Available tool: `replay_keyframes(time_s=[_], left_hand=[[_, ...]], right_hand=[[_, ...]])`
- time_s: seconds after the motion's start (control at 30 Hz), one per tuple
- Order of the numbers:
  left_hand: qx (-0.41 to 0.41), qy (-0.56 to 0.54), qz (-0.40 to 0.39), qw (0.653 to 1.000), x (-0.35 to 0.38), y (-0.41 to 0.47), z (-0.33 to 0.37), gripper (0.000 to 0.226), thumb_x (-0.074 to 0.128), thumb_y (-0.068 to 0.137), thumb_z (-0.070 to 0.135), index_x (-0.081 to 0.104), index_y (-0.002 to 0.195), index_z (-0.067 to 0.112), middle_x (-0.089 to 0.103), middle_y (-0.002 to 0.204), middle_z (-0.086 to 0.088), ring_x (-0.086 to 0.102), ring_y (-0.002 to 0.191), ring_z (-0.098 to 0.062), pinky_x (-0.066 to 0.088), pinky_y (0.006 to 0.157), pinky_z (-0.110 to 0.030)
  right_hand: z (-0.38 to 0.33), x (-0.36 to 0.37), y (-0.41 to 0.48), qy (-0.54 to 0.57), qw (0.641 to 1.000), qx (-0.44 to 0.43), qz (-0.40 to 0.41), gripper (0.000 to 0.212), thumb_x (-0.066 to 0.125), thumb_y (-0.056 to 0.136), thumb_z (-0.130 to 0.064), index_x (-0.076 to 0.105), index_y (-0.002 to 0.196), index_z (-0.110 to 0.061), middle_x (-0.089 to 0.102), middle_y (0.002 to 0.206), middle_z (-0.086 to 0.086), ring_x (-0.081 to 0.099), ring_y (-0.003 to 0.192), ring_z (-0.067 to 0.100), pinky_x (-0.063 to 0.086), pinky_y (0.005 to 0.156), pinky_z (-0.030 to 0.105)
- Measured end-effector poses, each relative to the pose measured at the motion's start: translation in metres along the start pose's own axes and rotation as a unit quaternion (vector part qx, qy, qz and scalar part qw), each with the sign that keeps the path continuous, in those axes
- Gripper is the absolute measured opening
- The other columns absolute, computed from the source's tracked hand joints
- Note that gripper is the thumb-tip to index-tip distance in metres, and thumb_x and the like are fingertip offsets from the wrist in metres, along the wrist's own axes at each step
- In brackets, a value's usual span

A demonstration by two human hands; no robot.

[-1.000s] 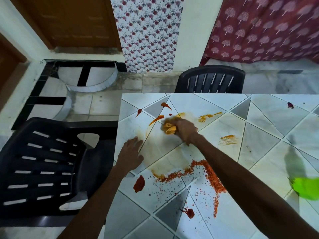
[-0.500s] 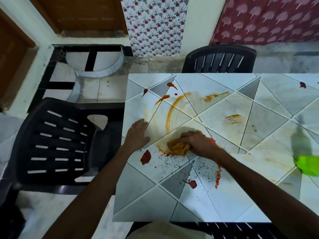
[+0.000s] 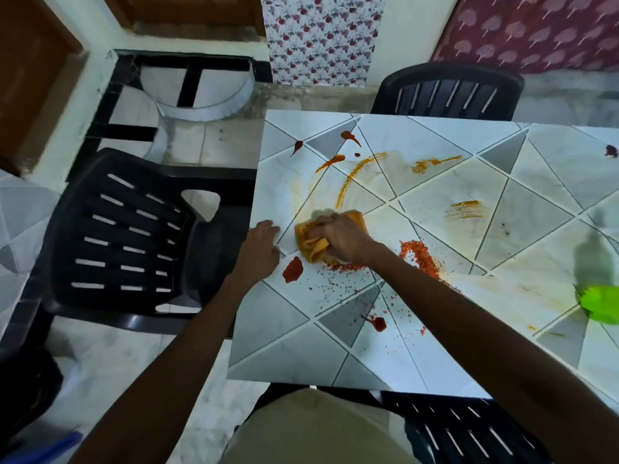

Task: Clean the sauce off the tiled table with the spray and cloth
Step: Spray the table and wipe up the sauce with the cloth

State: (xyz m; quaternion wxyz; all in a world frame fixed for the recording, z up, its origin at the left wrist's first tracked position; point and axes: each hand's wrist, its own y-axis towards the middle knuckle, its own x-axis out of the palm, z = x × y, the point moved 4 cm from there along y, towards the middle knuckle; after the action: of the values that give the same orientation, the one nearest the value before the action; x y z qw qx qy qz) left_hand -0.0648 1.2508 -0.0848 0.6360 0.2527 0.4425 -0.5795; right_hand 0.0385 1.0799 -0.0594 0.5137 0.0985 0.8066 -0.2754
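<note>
My right hand (image 3: 345,237) grips a crumpled orange cloth (image 3: 310,242) and presses it onto the tiled table (image 3: 291,343), left of centre. My left hand (image 3: 259,251) rests flat on the table's left edge, fingers straight, just left of the cloth. A red sauce blob (image 3: 293,270) lies below the cloth. A band of red flakes (image 3: 420,254) runs to the right of my wrist. Orange smears (image 3: 356,172) arc above the cloth, and red drops (image 3: 350,136) sit near the far left corner. The green spray bottle (image 3: 601,301) stands blurred at the right edge.
A black plastic chair (image 3: 127,236) stands against the table's left side. A second one (image 3: 449,90) is at the far side, a third (image 3: 462,430) under the near edge. More orange streaks (image 3: 465,209) and a small dark spot (image 3: 611,150) mark the right half.
My right hand has dragged the cloth from the far orange smear toward me, then left through the red flakes to beside my left hand. The flake band is thinner and scattered.
</note>
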Motion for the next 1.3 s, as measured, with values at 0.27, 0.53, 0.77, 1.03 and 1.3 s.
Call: replay_keyframes(time_s=[0.27,0.53,0.77,1.03,1.3], left_hand=[[-0.011,-0.015,-0.008,1.0,0.006,-0.01,0.006,0.052,0.064,0.087,0.009,0.05,0.137,0.004,0.04,0.147,-0.015,0.04,0.132,-0.036,0.037,0.109,-0.045],[0.024,-0.015,-0.013,1.0,0.01,-0.013,0.026,0.049,0.063,0.088,0.014,0.052,0.134,0.006,0.045,0.141,-0.013,0.043,0.129,-0.033,0.043,0.104,-0.047],[0.083,0.007,-0.016,0.996,0.017,-0.008,0.056,0.047,0.064,0.084,0.012,0.056,0.13,0.006,0.048,0.141,-0.015,0.044,0.128,-0.036,0.043,0.103,-0.047],[0.174,0.034,-0.068,0.982,0.045,0.012,0.1,0.053,0.065,0.085,0.009,0.052,0.136,0.006,0.044,0.147,-0.014,0.037,0.139,-0.03,0.034,0.114,-0.041],[0.168,0.072,-0.103,0.978,0.061,0.021,0.121,0.061,0.062,0.089,0.01,0.041,0.147,0.014,0.033,0.156,-0.007,0.024,0.146,-0.026,0.024,0.117,-0.036]], right_hand=[[0.003,0.037,-0.074,-0.083,0.992,-0.077,-0.054,0.053,0.077,0.08,-0.022,0.064,0.128,-0.04,0.052,0.145,-0.005,0.036,0.142,0.03,0.034,0.111,0.056],[0.028,0.02,-0.121,-0.005,0.997,-0.072,0.013,0.047,0.08,0.071,-0.008,0.074,0.112,-0.029,0.067,0.128,0.002,0.056,0.124,0.032,0.047,0.101,0.051],[0.054,-0.039,-0.152,0.13,0.971,-0.004,0.202,0.056,0.041,0.07,-0.022,0.075,0.112,-0.007,0.068,0.121,0.013,0.061,0.109,0.029,0.045,0.097,0.027],[0.125,-0.07,-0.196,0.089,0.949,0.154,0.26,0.048,0.046,0.076,-0.024,0.072,0.114,-0.014,0.067,0.107,0.009,0.061,0.102,0.028,0.047,0.074,0.032],[0.182,-0.041,-0.194,0.091,0.908,0.366,0.181,0.038,0.059,0.09,-0.022,0.06,0.128,-0.021,0.057,0.118,0.016,0.06,0.109,0.041,0.054,0.082,0.047]])
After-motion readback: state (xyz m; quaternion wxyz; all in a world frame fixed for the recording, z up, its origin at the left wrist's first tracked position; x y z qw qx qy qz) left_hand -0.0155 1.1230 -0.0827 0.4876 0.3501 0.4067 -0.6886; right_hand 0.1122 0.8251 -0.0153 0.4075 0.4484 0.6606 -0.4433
